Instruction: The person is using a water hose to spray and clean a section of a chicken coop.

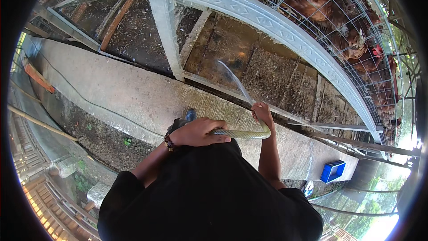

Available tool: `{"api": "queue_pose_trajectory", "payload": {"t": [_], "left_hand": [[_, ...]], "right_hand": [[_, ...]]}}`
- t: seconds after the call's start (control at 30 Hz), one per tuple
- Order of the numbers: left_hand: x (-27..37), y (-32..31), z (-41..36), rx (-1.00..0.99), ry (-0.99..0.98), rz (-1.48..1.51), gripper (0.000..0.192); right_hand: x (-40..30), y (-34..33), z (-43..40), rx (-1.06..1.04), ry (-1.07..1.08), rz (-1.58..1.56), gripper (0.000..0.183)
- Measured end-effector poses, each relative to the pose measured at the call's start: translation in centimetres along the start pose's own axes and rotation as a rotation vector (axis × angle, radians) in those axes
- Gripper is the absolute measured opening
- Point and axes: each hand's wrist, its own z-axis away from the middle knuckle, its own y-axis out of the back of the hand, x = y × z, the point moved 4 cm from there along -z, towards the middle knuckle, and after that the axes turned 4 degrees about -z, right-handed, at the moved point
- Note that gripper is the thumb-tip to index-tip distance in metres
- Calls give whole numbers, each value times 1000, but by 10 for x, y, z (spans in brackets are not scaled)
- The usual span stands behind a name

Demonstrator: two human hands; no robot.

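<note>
A greenish braided water hose (245, 134) runs across the front of my body. My left hand (200, 132) grips it near my waist, a beaded bracelet on the wrist. Farther right, my right hand (262, 112) is closed around the hose close to its outlet, past a sharp bend. A jet of water (235, 78) leaves that end and lands on the wet, dirt-covered floor (224, 47) under the cages. The outlet itself is hidden by my fingers.
Brown hens (314, 0) stand in wire cages (351, 40) above a patterned metal trough (254, 10). A concrete post (160, 23) rises beside the concrete walkway (110, 77). The hose trails along the walkway at left. A blue crate (333, 171) lies to the right.
</note>
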Motion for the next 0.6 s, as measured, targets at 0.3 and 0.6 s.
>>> {"api": "queue_pose_trajectory", "payload": {"t": [0.3,0.6], "left_hand": [[-16,20,14,8,-48,17,40],[-28,30,19,-48,-34,35,40]], "right_hand": [[-12,-18,4,62,-2,30,12],[-25,-26,-1,51,49,22,18]]}}
